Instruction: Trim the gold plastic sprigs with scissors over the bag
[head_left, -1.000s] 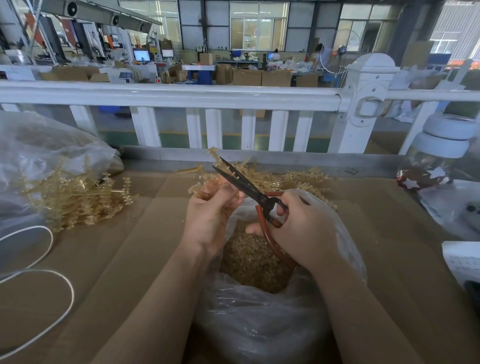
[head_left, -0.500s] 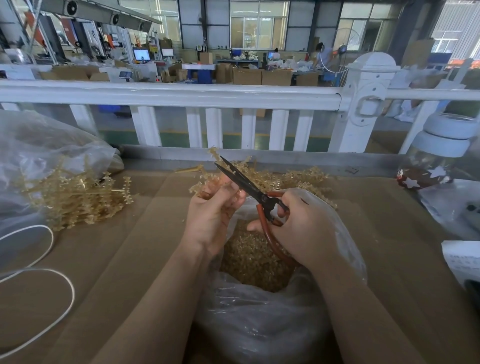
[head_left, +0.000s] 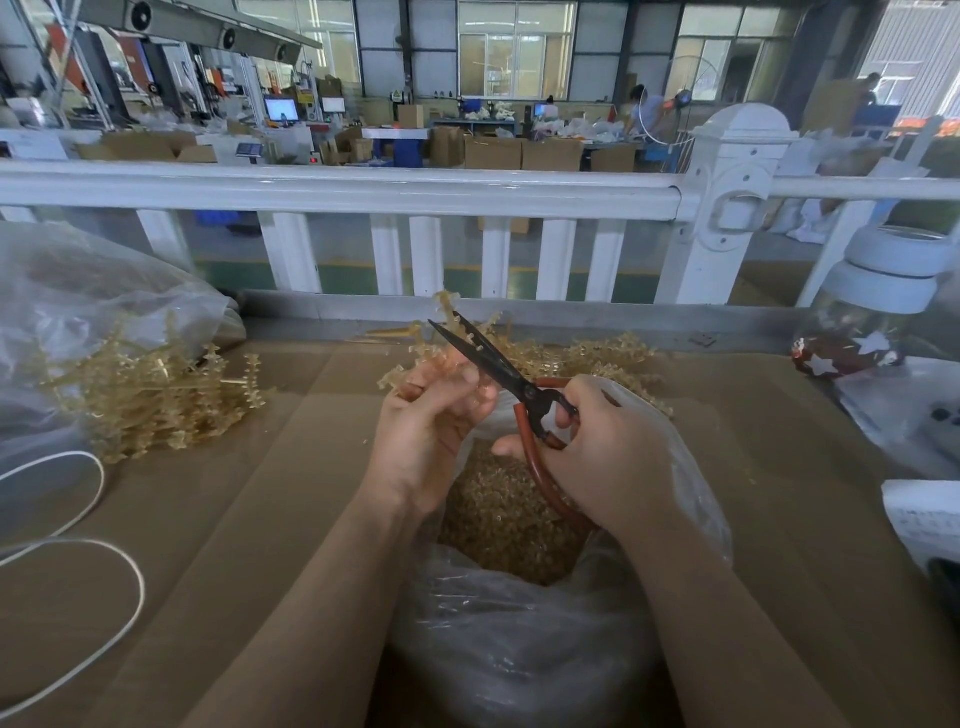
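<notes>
My left hand (head_left: 423, 431) pinches a gold plastic sprig (head_left: 441, 358) above the open mouth of a clear plastic bag (head_left: 519, 649) at the table's centre. My right hand (head_left: 608, 457) grips black scissors (head_left: 488, 358) with red-brown handles. Their blades point up and to the left, nearly closed on the sprig near my left fingertips. Gold trimmings (head_left: 504, 519) fill the bag below both hands. More gold sprigs (head_left: 597, 358) lie just behind the bag.
A heap of gold sprigs (head_left: 150, 395) spills from a clear bag (head_left: 67, 312) at the left. A white cord (head_left: 78, 545) loops at the near left. A white railing (head_left: 363, 187) runs behind the cardboard-covered table (head_left: 234, 519). A white-lidded jar (head_left: 878, 306) stands far right.
The scissor blades have come closer together on the sprig. Both hands stay almost in place over the bag.
</notes>
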